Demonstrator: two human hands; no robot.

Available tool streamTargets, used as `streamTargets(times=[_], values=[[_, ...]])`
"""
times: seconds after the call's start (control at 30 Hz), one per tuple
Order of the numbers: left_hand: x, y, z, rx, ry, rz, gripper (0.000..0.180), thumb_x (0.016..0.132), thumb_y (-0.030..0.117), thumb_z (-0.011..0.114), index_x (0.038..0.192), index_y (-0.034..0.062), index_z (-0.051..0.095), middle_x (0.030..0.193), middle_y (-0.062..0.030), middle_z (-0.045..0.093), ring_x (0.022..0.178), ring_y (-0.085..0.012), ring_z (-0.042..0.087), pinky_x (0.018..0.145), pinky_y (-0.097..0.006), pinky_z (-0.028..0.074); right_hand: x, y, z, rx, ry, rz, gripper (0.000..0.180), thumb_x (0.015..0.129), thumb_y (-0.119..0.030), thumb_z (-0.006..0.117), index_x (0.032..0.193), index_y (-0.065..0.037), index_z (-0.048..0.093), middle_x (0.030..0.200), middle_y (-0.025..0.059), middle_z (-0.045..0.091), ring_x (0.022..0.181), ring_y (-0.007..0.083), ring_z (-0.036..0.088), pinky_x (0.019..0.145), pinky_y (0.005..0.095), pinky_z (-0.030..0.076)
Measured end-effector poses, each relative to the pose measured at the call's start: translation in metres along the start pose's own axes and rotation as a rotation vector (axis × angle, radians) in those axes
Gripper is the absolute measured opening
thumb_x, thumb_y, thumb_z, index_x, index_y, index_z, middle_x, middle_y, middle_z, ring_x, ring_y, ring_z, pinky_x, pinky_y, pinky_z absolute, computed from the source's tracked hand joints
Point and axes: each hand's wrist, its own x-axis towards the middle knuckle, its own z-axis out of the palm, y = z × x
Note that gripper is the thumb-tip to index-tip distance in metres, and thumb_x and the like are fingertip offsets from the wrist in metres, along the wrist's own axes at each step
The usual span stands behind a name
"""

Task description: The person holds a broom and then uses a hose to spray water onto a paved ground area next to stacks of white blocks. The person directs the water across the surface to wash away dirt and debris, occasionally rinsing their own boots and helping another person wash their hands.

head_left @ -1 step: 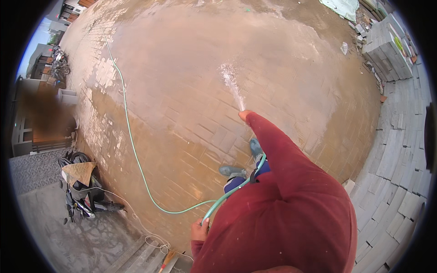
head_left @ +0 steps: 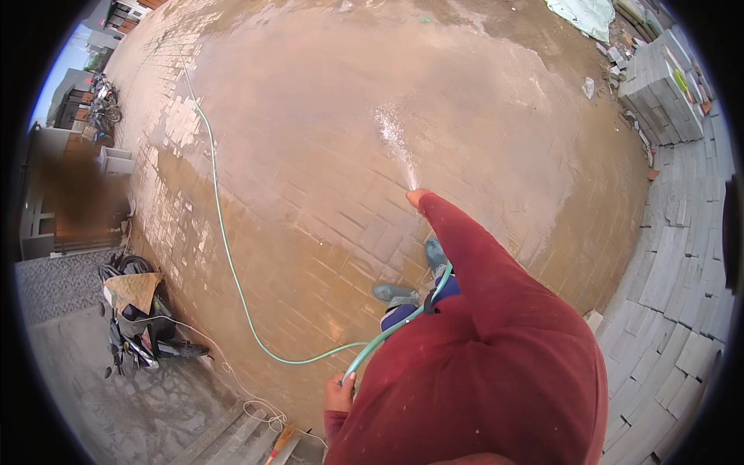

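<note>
A green garden hose (head_left: 225,232) trails over the wet paving from the far left and loops back to me near the lower middle. My left hand (head_left: 339,394) is closed around it low at my left side. From there the hose rises across my legs and passes behind my right sleeve. My right arm reaches forward, and my right hand (head_left: 416,197) is closed at the hose's outlet end, which the hand and sleeve mostly hide. A spray of water (head_left: 395,143) shoots from this hand onto the brown, water-covered paving blocks (head_left: 333,225).
My boots (head_left: 394,292) stand on the wet paving. Stacked grey blocks (head_left: 666,271) line the right side. At the left a motorcycle (head_left: 147,333) stands on concrete; a pale cord (head_left: 225,360) runs from it towards a broom (head_left: 280,443). A pale sheet (head_left: 585,17) lies far right.
The water spray looks more broken into droplets than before. The view has shifted very slightly; both hands and the hose keep their places.
</note>
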Motion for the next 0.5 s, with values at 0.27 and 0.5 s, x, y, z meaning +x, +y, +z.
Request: streamTargets(times=[0.27, 0.5], values=[[-0.01, -0.019, -0.007, -0.039, 0.056, -0.03, 0.04, 0.09, 0.034, 0.065, 0.063, 0.0057, 0.055, 0.053, 0.0034, 0.047, 0.049, -0.0061, 0.042, 0.045, -0.025, 0.031, 0.03, 0.001, -0.015, 0.21, -0.105, 0.191, 0.048, 0.083, -0.029, 0.043, 0.111, 0.006, 0.061, 0.071, 0.0164, 0.06, 0.057, 0.026, 0.058, 0.051, 0.0419, 0.042], [-0.01, -0.008, 0.004, 0.09, 0.083, -0.022, 0.04, 0.089, 0.034, 0.066, 0.064, 0.0044, 0.056, 0.053, 0.0029, 0.047, 0.051, -0.006, 0.041, 0.046, -0.027, 0.033, 0.045, 0.017, -0.031, 0.293, -0.1, 0.292, 0.054, 0.083, -0.029, 0.041, 0.119, 0.005, 0.06, 0.124, 0.029, 0.057, 0.122, 0.0348, 0.054, 0.1, 0.0424, 0.04]])
